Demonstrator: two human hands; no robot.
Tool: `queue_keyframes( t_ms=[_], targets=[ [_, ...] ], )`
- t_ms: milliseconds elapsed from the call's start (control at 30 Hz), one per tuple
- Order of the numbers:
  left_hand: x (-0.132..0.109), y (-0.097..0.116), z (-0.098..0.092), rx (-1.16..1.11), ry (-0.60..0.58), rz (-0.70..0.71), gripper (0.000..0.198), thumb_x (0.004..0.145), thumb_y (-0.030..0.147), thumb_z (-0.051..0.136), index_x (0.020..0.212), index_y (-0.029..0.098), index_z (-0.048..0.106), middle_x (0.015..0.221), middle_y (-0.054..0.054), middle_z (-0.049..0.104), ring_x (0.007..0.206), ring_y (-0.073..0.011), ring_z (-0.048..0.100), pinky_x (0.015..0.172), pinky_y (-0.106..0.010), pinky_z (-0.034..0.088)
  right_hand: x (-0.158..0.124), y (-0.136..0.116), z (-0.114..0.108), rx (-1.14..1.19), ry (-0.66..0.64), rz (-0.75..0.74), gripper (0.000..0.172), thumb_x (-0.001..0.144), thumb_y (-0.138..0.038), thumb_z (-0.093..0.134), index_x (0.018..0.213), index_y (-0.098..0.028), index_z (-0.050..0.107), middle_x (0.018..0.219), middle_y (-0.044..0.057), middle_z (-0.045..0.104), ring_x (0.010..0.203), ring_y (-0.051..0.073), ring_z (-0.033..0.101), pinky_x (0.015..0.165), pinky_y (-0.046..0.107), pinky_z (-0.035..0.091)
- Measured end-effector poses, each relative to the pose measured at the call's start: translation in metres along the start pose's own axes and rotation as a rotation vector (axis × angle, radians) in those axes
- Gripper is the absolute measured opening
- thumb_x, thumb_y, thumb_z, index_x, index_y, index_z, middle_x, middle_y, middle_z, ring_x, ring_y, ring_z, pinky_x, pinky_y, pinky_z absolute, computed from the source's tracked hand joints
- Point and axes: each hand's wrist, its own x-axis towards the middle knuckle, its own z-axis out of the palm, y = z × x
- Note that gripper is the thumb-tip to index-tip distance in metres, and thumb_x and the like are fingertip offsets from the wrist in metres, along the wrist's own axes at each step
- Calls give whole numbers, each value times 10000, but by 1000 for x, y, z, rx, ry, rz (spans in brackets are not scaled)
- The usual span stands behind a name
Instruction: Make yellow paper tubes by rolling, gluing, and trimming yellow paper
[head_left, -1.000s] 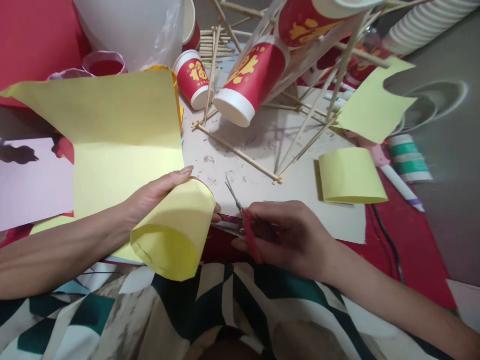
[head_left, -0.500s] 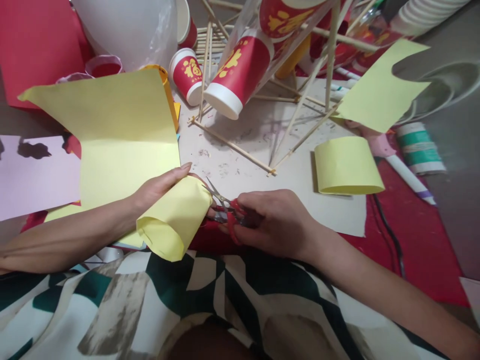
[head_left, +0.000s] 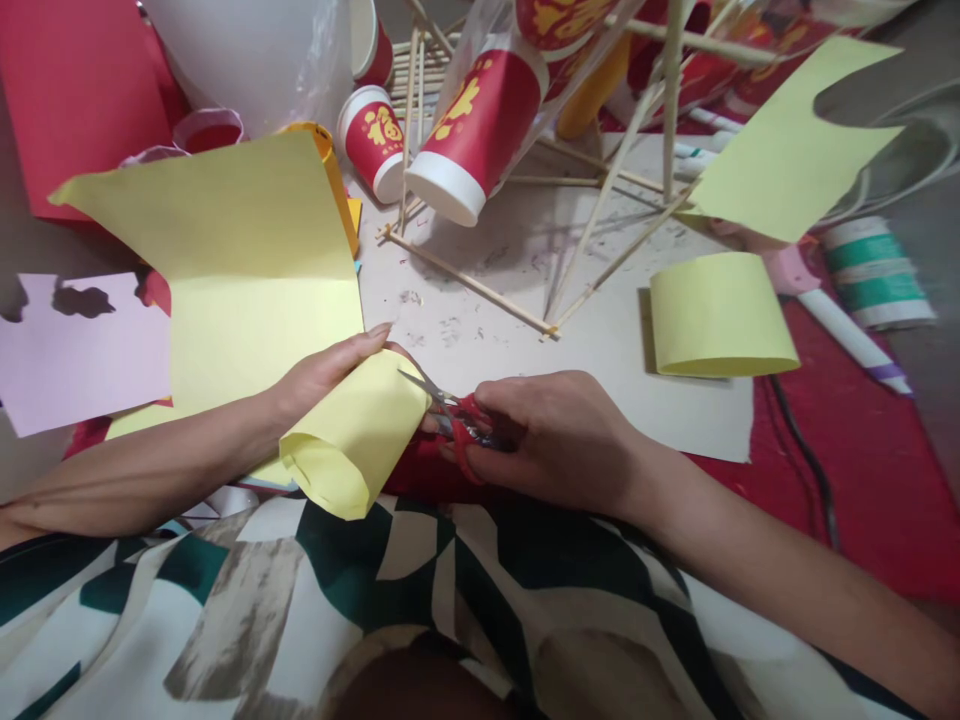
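A rolled tube of yellow paper [head_left: 356, 425] lies tilted above my lap, its open end facing down toward me. My left hand [head_left: 345, 365] grips it from behind, thumb along the upper edge and the other fingers mostly hidden by the paper. At the tube's far end, my right hand [head_left: 540, 430] holds a pair of scissors [head_left: 466, 432] with red handles. One blade lies across the outside of the paper near the rim; where the other blade runs is hidden.
Yellow sheet [head_left: 262, 290] and lilac paper [head_left: 90, 335] lie left. Behind stand a stick frame [head_left: 480, 285] and red paper cups [head_left: 480, 130]. To the right are a yellow paper ring [head_left: 720, 315], cut yellow paper [head_left: 802, 140], a glue gun [head_left: 795, 270] and a green-and-white roll [head_left: 877, 275].
The visible scissor blade has moved from the tube's rim to lie over its outer surface. Both hands keep their grip, and the whole view has shifted slightly.
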Motion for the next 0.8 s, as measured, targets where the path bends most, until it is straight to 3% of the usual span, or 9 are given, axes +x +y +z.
queue_keyframes(
  t_ms=[133,367,633,800],
  targets=[
    [1,1,2,-12,-5,-3,376,929,469,464,817,154,635,698,-112,739,653,-227,734,628,-290,560,1,-1,-2,28,-52,41,311,786,-489,506,661,-205,516,613,14,599,560,130,430,555,255,223],
    [1,5,8,56,73,-35,401,943,461,360,799,163,587,668,-61,732,602,-206,727,604,-270,531,0,3,1,141,-21,4,317,792,-466,535,628,-200,482,562,-9,524,524,101,343,532,257,219],
    [0,2,2,55,15,-7,391,930,490,387,831,168,584,701,-50,744,716,-215,743,737,-316,546,-2,5,4,296,13,-65,309,800,-375,593,603,-198,435,536,-55,412,515,80,276,510,236,225],
    [0,3,3,80,18,-10,389,933,485,372,845,168,578,707,-48,746,653,-198,725,692,-300,535,-1,5,3,344,0,-89,317,797,-333,589,588,-204,389,526,-64,350,509,79,254,499,236,226]
  ],
)
